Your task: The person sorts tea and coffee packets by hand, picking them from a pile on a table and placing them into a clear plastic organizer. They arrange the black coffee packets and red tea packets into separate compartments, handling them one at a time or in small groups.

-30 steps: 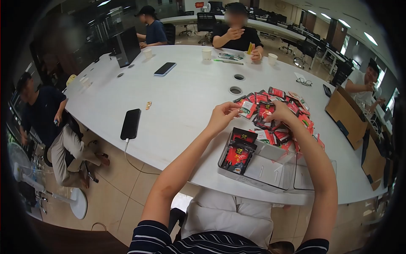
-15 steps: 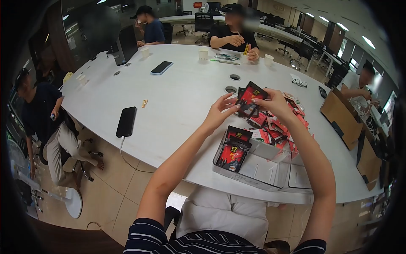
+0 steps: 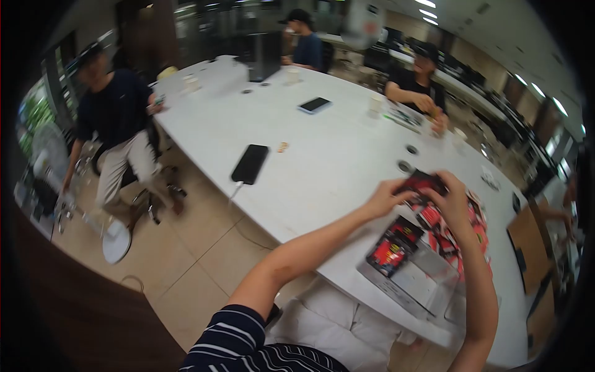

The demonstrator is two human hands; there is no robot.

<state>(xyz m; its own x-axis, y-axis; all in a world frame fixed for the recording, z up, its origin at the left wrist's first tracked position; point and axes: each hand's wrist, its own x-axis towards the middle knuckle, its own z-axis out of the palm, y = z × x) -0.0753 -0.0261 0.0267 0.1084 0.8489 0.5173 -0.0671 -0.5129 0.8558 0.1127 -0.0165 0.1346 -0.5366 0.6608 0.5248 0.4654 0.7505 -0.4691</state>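
Several black-and-red sachets (image 3: 425, 181) are held together in a small stack above the table, between my two hands. My left hand (image 3: 387, 197) is closed on the stack's left edge, and my right hand (image 3: 453, 197) grips it from the right. Just below, a clear plastic box (image 3: 396, 290) stands near the table edge. More sachets of the same look (image 3: 392, 251) lean upright at its left end. Beyond my right forearm lies a loose pile of red, black and white sachets (image 3: 474, 229), partly hidden by that arm.
On the white table (image 3: 322, 161) lie a charging black phone (image 3: 250, 164), another phone (image 3: 315, 105) and small wrappers (image 3: 283, 147). Paper cups (image 3: 375, 103) stand farther back. A cardboard box (image 3: 530, 245) is at the right. Several people sit around the table.
My view has turned left, so the table and hands appear farther right. The sachet stack has tilted flatter, and my left fingers, spread beside it before, now close on it.
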